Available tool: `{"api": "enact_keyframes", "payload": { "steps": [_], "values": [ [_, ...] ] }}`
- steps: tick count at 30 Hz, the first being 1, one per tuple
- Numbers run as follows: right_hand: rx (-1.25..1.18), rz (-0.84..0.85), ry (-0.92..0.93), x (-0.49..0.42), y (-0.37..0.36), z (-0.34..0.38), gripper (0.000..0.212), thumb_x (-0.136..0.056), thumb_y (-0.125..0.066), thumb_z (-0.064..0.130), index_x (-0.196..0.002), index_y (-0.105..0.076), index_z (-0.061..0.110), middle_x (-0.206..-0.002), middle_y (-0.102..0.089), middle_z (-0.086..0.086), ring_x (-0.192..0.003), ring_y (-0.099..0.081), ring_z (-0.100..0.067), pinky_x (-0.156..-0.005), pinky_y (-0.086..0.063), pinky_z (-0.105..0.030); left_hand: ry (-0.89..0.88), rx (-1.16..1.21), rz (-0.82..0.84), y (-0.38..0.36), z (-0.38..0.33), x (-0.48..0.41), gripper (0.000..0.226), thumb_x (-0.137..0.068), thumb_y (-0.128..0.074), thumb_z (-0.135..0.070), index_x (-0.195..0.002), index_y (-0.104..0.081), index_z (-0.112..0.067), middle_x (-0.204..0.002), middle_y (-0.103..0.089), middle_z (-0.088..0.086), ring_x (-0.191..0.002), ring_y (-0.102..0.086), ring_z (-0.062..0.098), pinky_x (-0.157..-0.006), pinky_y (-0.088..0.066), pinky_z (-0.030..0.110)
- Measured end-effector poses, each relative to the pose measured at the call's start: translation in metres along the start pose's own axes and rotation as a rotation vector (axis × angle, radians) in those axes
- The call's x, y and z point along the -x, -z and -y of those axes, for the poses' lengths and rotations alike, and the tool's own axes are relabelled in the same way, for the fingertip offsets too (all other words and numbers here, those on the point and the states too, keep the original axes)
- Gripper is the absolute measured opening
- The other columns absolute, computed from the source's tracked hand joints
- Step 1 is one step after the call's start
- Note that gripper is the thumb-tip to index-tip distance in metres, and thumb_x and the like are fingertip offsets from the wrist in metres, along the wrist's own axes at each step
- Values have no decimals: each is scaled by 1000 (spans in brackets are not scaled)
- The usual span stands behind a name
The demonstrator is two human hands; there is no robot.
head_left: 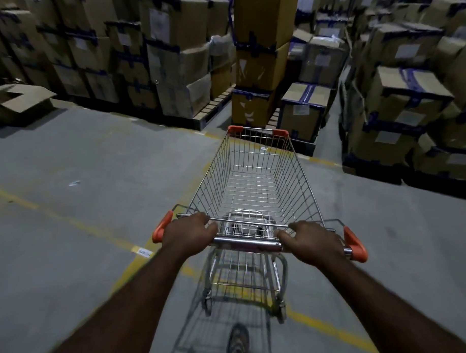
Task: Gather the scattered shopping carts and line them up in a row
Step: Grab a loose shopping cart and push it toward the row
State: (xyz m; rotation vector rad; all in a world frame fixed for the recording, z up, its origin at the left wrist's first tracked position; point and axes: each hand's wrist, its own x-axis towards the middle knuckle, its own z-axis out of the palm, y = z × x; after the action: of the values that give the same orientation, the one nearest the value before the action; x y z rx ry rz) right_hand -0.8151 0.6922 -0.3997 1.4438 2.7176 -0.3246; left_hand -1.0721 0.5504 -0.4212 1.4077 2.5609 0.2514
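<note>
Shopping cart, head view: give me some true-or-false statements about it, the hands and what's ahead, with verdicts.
1. The left hand and right hand both grip the handle bar of the shopping cart. True.
2. The cart's basket holds a box. False: the basket is empty.
3. Ahead of the cart stand stacked cardboard boxes. True.
4. A second cart is nested into this one's front. False: only one cart is in view.
</note>
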Motion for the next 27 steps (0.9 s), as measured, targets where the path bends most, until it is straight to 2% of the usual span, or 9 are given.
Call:
{"api": "enact_keyframes", "payload": {
  "steps": [4, 9, 13, 16, 18, 21, 25, 27],
  "values": [
    [-12, -23, 6, -87, 6, 13, 81, -83, -30, 82, -130, -65, 25, -124, -69, -2, -110, -63, -22, -83, -49, -35, -3, -20, -24, 11, 15, -78, 58, -87, -27, -66, -109, -63, -25, -109, -71, 2, -102, -66, 25, -77, -42, 32],
    [-2, -28, 18, -193, 17, 30, 82, -84, -28, 83, -134, -62, 28, -130, -66, 2, -115, -62, -20, -84, -46, -36, 20, 4, 24, 28, 33, -177, 53, -94, -34, -64, -117, -60, -24, -116, -70, 6, -108, -65, 28, -84, -44, 34],
    [12, -70, 27, -266, 23, 48, 84, -80, -22, 82, -125, -67, 27, -118, -69, 0, -104, -63, -20, -81, -49, -35, 41, -3, 16, 38, 53, -251, 61, -92, -33, -67, -129, -58, -25, -127, -67, 4, -116, -62, 27, -90, -44, 36],
    [18, -92, 33, -310, 21, 66, 77, -87, -24, 78, -115, -70, 24, -112, -68, -1, -100, -61, -21, -78, -46, -35, 54, 12, 12, 46, 73, -301, 61, -90, -36, -67, -132, -57, -28, -131, -66, 1, -117, -62, 25, -91, -45, 35],
    [12, -130, 48, -333, 20, 81, 82, -86, -18, 81, -109, -71, 23, -108, -67, 0, -97, -60, -20, -77, -47, -34, 56, 3, 13, 55, 87, -329, 61, -89, -37, -67, -135, -57, -31, -135, -64, -2, -120, -61, 22, -96, -42, 36],
    [0, -149, 91, -372, 17, 105, 95, -82, -7, 88, -113, -70, 25, -110, -67, 3, -99, -60, -18, -76, -47, -34, 35, -26, 16, 67, 115, -381, 59, -88, -39, -66, -137, -56, -37, -139, -61, -8, -126, -58, 18, -105, -35, 36],
    [18, -83, 143, -430, 15, 145, 95, -80, -9, 90, -130, -62, 29, -129, -62, 2, -117, -57, -21, -89, -49, -40, -15, -32, 27, 83, 158, -463, 59, -85, -33, -64, -133, -57, -40, -133, -65, -9, -121, -60, 16, -103, -35, 37],
    [27, -72, 124, -460, 14, 166, 94, -80, -11, 90, -130, -61, 28, -128, -61, 1, -117, -56, -22, -89, -50, -41, -52, -24, 27, 93, 175, -504, 59, -84, -28, -56, -131, -59, -38, -128, -68, -6, -119, -61, 19, -101, -38, 38]
  ]
}}
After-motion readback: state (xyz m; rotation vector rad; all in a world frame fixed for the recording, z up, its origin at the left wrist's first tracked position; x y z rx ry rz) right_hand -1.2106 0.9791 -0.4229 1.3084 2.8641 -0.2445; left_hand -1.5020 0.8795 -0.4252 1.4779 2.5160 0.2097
